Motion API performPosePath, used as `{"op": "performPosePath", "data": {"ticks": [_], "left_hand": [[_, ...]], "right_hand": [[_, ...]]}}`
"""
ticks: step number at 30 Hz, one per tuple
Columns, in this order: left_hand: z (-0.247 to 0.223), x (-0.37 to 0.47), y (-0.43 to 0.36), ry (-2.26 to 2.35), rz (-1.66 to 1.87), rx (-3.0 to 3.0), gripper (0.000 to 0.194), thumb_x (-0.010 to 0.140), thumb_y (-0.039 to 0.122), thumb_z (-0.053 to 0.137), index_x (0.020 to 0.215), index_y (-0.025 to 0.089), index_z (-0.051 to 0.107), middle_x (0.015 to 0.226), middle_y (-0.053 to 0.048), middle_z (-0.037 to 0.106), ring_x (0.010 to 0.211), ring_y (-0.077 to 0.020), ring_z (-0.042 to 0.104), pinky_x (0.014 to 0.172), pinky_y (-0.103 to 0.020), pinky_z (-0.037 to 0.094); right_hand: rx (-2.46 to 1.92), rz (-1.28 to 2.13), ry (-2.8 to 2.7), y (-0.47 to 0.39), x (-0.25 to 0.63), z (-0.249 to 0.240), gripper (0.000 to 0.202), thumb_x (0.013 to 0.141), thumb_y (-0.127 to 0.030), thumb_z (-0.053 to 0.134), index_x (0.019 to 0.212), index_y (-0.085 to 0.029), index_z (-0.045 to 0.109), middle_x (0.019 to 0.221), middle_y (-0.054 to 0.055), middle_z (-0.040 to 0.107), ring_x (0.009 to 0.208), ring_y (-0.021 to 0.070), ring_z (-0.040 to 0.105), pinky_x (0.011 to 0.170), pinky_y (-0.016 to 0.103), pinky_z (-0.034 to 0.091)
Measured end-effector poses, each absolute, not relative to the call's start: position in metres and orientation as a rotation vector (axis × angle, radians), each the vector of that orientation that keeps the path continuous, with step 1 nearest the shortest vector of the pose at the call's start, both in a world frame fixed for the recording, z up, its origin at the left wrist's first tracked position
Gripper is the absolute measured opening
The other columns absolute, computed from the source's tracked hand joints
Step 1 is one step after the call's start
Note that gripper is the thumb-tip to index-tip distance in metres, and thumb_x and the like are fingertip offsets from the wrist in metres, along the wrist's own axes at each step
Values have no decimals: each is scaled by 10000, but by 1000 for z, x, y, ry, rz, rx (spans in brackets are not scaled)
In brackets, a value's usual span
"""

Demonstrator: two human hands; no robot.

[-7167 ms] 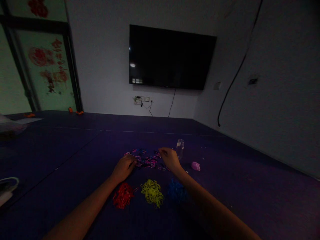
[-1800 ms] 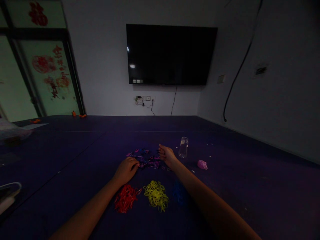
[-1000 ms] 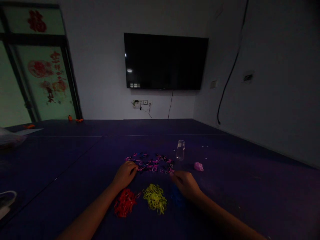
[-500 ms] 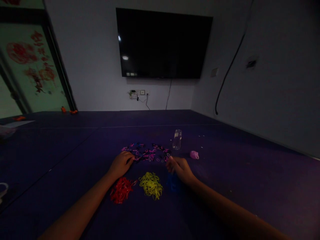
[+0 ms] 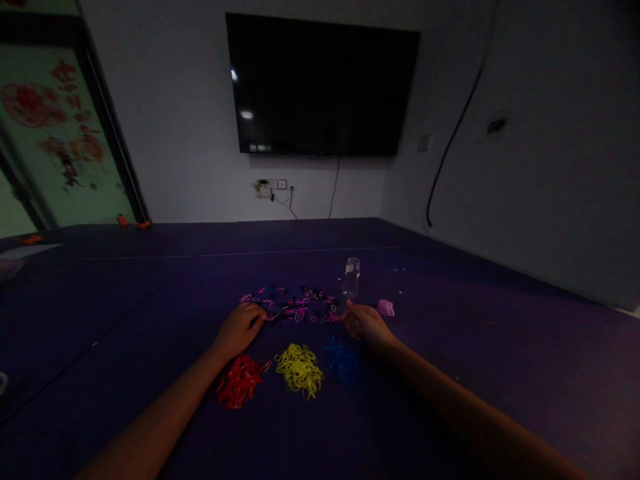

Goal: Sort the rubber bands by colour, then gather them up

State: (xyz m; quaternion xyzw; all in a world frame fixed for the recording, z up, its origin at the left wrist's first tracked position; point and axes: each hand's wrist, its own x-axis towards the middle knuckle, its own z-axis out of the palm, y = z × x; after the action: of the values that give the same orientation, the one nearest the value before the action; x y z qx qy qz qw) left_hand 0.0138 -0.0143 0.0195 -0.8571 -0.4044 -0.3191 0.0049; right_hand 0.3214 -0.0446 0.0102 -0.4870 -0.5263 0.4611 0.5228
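Mixed pink, black and dark blue rubber bands (image 5: 299, 310) lie spread in a loose patch on the purple surface. My left hand (image 5: 241, 328) rests at the patch's left edge, fingers loosely bent and thumb apart, with no band visible in it. At the right edge is my right hand (image 5: 369, 325), its fingers curled in; whether a band is between them is hidden. Nearer to me sit three sorted heaps: red rubber bands (image 5: 240, 382), yellow rubber bands (image 5: 300, 371) and blue rubber bands (image 5: 344, 360). The blue heap lies just below my right hand.
Behind the patch is a clear plastic bottle (image 5: 351, 278). A small pink object (image 5: 385, 307) sits right of my right hand, and white specks dot the surface beyond it. A wall-mounted television (image 5: 325, 87) hangs ahead; a black cable (image 5: 453, 137) runs down the right wall.
My right hand has shifted slightly right and away from me, uncovering more of the blue heap. My left hand stays at the patch's edge. The whole view has moved a little.
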Motion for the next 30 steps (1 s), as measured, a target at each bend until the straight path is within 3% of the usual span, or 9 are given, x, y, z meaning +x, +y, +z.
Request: {"op": "performPosePath", "data": {"ticks": [10, 15, 23, 30], "left_hand": [[19, 14, -13, -1273, -1004, -2706, 212, 869, 217, 457, 832, 195, 665, 881, -53, 683, 857, -198, 604, 808, -361, 469], [21, 14, -15, -1283, -1002, -2719, 213, 867, 227, 457, 842, 188, 665, 892, -63, 682, 875, -211, 598, 821, -379, 461], [21, 14, -15, -1282, -988, -2700, 205, 865, 216, 458, 859, 183, 661, 895, -64, 677, 882, -215, 600, 827, -383, 459], [20, 14, -15, -1278, -983, -2692, 208, 865, 209, 456, 864, 179, 662, 904, -63, 675, 881, -208, 605, 825, -378, 465]], "right_hand": [[-1133, 1152, -1269, -69, 345, 13, 480, 676, -619, 602, 644, -140, 613, 536, 9, 542, 449, 85, 452, 419, 218, 331], [-1244, 895, -1787, -99, 373, 18, 278, 660, -454, 700, 709, -180, 693, 717, 35, 632, 655, 151, 570, 578, 262, 442], [-1238, 627, -2123, -104, 373, 20, 165, 760, -333, 626, 854, -222, 706, 810, 37, 652, 713, 164, 584, 631, 279, 459], [-1247, 482, -2166, -102, 370, 21, 118, 781, -226, 562, 728, -194, 662, 718, 29, 622, 645, 145, 555, 592, 252, 425]]}}
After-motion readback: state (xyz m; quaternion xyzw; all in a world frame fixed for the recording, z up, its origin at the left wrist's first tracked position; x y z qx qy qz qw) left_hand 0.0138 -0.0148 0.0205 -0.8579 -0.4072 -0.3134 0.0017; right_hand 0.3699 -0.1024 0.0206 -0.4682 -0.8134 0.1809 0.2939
